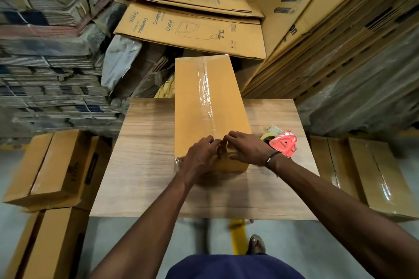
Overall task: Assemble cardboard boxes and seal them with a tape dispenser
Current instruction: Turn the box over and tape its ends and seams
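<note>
Head view: cardboard box (199, 102) is lying lengthwise on wooden table (145, 165), clear tape (207, 88) running along its top seam. Both arms are reaching fwd, hands meeting at box's near end. L hand (200, 154) & R hand (246, 148) are both pinching the tape end, fingers curled. Red tape dispenser (283, 145) is sitting on table just beside R wrist.

One taped box (210, 106) and one red tape dispenser (284, 145) sit on one tabletop (145, 165). Two hands, left (200, 157) and right (246, 148).
</note>
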`<state>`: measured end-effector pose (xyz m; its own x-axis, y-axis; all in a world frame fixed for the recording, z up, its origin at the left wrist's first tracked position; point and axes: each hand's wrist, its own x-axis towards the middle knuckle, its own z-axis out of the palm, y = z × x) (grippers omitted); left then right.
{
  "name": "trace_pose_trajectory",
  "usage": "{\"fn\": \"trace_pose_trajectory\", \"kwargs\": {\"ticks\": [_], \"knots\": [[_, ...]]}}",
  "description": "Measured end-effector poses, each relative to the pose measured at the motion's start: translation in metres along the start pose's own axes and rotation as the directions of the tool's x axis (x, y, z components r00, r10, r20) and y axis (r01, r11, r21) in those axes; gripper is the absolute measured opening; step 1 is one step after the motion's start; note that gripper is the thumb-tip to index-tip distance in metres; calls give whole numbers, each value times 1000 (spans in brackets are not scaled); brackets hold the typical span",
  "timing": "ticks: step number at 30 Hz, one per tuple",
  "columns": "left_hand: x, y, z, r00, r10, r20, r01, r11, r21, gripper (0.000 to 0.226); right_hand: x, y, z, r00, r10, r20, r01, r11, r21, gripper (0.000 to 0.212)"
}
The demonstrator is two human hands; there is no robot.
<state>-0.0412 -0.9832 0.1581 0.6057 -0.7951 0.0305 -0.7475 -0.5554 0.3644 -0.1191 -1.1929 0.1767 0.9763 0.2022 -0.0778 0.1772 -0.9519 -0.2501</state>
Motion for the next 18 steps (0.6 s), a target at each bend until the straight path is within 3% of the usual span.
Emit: {"fn": "trace_pose_trajectory", "kwargs": {"ticks": [3,8,13,18], "knots": [[3,1,-5,999,16,30,-18,998,53,44,13,-5,-3,999,19,45,-17,998,-57,50],[-15,-43,-25,996,37,82,-55,971,232,60,5,15,-16,988,73,136,-36,967,-253,58],[-41,-75,-44,994,-7,109,-24,959,282,66,-2,24,-20,980,94,178,-21,927,-375,63],[-50,-80,-51,990,-57,128,19,960,281,64,-6,23,-25,972,82,222,-17,959,-282,56]]}}
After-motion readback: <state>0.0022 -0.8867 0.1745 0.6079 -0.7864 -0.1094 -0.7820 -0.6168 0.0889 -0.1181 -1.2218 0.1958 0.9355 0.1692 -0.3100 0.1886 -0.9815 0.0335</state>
